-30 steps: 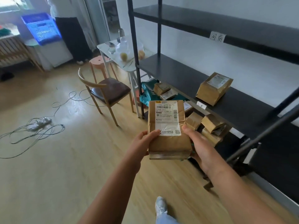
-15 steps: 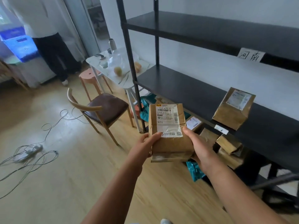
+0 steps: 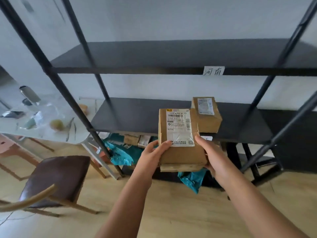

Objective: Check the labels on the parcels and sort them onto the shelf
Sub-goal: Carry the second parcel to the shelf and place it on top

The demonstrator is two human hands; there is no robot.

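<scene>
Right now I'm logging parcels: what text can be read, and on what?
"河南": paper tag on the upper shelf edge.
"102A N294 00 39" and "N294": label of the held parcel.
Remaining print there: too small.
Label of the shelved parcel: blurred.

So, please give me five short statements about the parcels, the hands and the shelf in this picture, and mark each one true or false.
1. Both hands, left hand and right hand, hold the brown cardboard parcel. True.
2. Its white shipping label faces the camera. True.
3. The black middle shelf board carries no parcel. False: a smaller brown box sits there.
4. The handwritten paper tag is on the upper shelf edge. True.
5. The brown-seated wooden chair stands to the right. False: lower left.
</scene>
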